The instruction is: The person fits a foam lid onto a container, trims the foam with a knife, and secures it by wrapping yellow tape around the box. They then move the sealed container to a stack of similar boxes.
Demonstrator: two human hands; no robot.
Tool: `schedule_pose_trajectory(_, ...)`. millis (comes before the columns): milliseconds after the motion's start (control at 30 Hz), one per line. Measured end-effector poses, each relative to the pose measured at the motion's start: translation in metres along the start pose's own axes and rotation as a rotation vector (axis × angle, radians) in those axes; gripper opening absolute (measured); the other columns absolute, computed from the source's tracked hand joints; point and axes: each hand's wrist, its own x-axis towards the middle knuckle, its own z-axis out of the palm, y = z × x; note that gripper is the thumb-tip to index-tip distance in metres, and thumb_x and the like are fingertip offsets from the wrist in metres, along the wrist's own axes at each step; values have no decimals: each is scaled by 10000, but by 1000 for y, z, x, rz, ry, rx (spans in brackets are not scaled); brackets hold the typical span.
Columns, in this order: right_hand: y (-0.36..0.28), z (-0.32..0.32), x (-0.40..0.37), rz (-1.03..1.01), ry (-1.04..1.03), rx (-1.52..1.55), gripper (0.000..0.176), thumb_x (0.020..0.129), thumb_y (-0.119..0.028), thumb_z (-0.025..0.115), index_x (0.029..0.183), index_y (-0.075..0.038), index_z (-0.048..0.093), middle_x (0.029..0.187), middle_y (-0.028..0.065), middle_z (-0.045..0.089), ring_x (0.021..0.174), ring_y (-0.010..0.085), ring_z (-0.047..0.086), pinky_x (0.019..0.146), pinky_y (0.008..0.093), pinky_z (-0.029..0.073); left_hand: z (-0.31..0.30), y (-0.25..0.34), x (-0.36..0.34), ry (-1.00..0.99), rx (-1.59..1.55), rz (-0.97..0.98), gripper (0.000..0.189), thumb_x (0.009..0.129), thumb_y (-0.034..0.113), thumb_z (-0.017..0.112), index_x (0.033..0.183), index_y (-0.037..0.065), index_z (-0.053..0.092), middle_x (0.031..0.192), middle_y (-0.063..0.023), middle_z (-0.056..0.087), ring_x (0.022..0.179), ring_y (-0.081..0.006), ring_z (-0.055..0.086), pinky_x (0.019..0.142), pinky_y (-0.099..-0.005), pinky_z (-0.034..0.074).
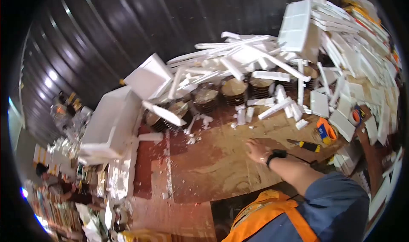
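Note:
My right hand (257, 151) reaches in from the lower right, with a dark band round its wrist. Its palm faces down on the brown wooden board (213, 169), fingers stretched out and nothing seen in them. To the right of it lies a yellow-and-black utility knife (309, 146), blade pointing toward the hand. Beyond the knife stands an orange-and-blue roll (326, 130), perhaps tape. White foam offcuts (277, 108) are scattered past my fingertips. My left hand is out of the frame.
Stacks of brown bowls (234, 91) line the back of the board beneath heaped foam strips (251, 50). A large white foam box (111, 120) sits on the left. More foam pieces (358, 59) pile up at the right. Another person (59, 186) is at the far left.

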Motion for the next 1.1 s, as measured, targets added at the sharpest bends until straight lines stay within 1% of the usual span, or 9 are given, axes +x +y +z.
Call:
schedule_pose_trajectory(100,25,-34,-29,-48,6,62,515,837,-189,668,1318,-73,527,1374,137,523,1278,328,484,1098,479,358,6,13,8,12,1,1,582,938,477,562,1378,98,522,1451,-189,485,1367,-423,366,1156,-548,248)
schedule_pose_trajectory(167,50,-46,-39,-9,25,102,429,822,-103,673,1244,-97,595,1269,138,591,1210,315,540,1036,454,426,3,39,13,174,94,-82,574,936,502,565,1413,189,503,1566,-145,361,1442,-391,277,1131,-694,151)
schedule_pose_trajectory(267,69,-79,-35,42,29,238,307,829,-48,637,1134,-73,659,1033,153,695,931,330,676,817,398,554,-5,100,44,464,-269,3,535,821,275,666,1284,40,535,1396,-207,489,1319,-428,402,1111,-556,289)
schedule_pose_trajectory(400,85,-117,21,43,67,308,257,834,-35,629,1086,-52,675,969,161,716,896,303,699,804,386,557,19,216,79,153,-559,-7,566,786,170,698,1325,90,546,1444,-201,457,1362,-423,369,1134,-548,267)
schedule_pose_trajectory(533,112,-144,158,-273,303,427,223,861,-31,617,1077,-33,674,993,143,720,900,238,702,799,336,542,83,324,106,-56,-467,254,637,832,442,650,1405,200,513,1502,-161,392,1396,-433,299,1096,-664,203)
schedule_pose_trajectory(600,58,-205,226,-222,176,351,332,866,5,597,1193,-32,643,1157,116,686,995,230,663,883,330,513,12,360,97,-313,-566,92,1006,669,708,714,1513,280,372,1587,-151,247,1441,-525,127,1105,-736,75)
schedule_pose_trajectory(700,140,-162,451,-487,392,482,430,913,-132,581,1329,-34,535,1234,160,662,1128,324,631,983,400,484,17,375,105,-480,-549,-46,1273,558,687,819,1583,314,163,1650,-181,-25,1463,-543,-77,1088,-764,63)
schedule_pose_trajectory(867,-15,-104,633,-336,249,218,451,907,-139,591,1340,-32,527,1258,168,645,1144,330,621,985,407,484,15,380,112,-607,-577,-100,1462,457,535,944,1599,312,60,1644,-186,-132,1463,-523,-147,1102,-747,62)
schedule_pose_trajectory(1100,-196,-2,717,-336,209,128,481,899,-149,605,1356,-29,516,1291,178,622,1167,340,607,989,418,482,38,381,106,-571,-655,-84,1494,443,594,931,1600,313,28,1625,-185,-207,1456,-499,-207,1106,-757,10)
